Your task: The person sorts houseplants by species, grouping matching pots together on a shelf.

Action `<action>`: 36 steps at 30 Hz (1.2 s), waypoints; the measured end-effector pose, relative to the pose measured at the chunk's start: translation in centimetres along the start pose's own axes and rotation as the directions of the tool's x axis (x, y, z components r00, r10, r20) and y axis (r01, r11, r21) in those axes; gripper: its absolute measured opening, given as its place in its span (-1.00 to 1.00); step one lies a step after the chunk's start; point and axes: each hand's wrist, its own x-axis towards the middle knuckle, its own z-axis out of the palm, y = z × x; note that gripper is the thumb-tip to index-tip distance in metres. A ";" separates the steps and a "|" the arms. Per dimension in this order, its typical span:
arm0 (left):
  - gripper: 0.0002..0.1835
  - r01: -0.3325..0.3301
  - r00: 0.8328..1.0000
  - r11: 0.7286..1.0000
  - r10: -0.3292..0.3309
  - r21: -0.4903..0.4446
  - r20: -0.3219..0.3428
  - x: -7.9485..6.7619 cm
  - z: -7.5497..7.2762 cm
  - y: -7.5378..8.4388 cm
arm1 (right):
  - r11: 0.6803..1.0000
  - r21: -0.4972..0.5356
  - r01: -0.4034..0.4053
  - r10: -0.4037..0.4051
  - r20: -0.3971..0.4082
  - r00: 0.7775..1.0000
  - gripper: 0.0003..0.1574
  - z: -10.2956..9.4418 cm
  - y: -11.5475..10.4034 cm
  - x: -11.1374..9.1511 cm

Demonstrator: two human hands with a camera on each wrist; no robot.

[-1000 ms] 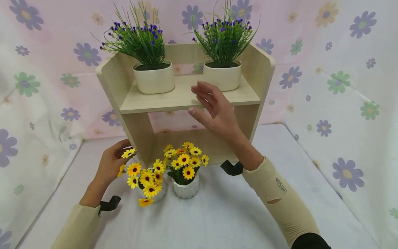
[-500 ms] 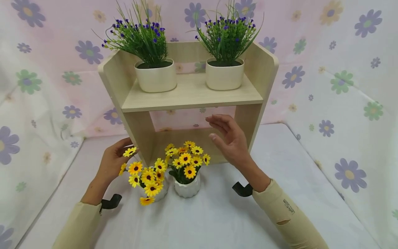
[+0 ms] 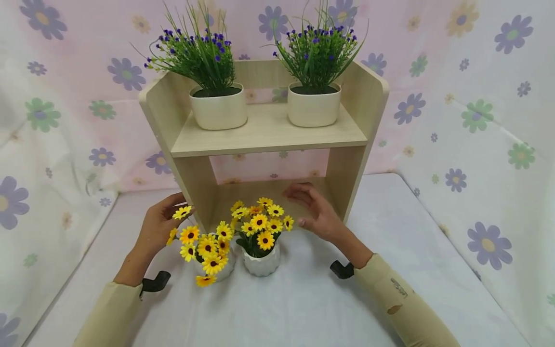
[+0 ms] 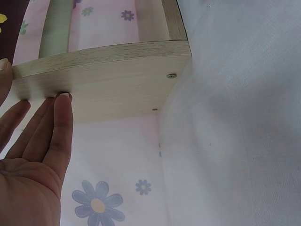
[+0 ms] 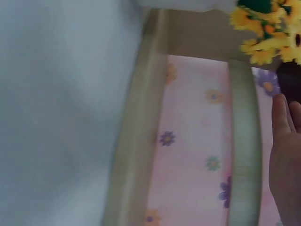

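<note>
A pale wooden two-tier shelf [image 3: 269,137] stands on the white cloth. My left hand [image 3: 153,224] is at its left side; in the left wrist view its extended fingers [image 4: 61,122] rest against the outer side panel [image 4: 103,89], with the thumb near the front edge. In front of the lower compartment, my right hand [image 3: 318,214] hovers with loosely bent fingers and holds nothing. Just left of it is a white pot of yellow flowers [image 3: 262,262]. Another pot of yellow flowers [image 3: 210,253] stands beside that one, nearer my left hand.
On the upper board stand two cream planters with purple-flowered greenery, one on the left [image 3: 218,113] and one on the right [image 3: 314,110]. A flower-printed curtain [image 3: 455,120] hangs behind and at both sides. The white cloth [image 3: 303,308] stretches in front of the shelf.
My right hand has come down from beside the upper right planter to the lower compartment, near the right pot of yellow flowers. My left hand stays at the shelf's side.
</note>
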 end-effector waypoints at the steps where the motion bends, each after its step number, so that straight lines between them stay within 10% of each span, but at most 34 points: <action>1: -0.44 -0.006 1.000 1.000 0.006 0.005 0.000 0.0 0.0 0.0 | 1.000 -0.005 -0.024 0.024 0.025 0.999 0.16 0.0 0.3 -0.2; 15: -0.44 -0.007 1.000 1.000 0.007 0.018 0.003 0.1 -0.1 -0.1 | 0.894 -0.216 -0.392 0.434 0.200 0.879 0.16 1.4 1.8 -1.5; 26: -0.44 -0.010 1.000 1.000 0.010 -0.009 0.007 0.3 0.1 -0.1 | 0.922 -0.126 -0.367 0.388 0.339 0.857 0.22 3.2 2.2 -1.7; 36: -0.44 -0.010 1.000 1.000 0.010 0.018 -0.003 0.0 0.0 0.0 | 0.861 -0.071 -0.504 0.503 0.273 0.820 0.24 4.1 2.2 -1.9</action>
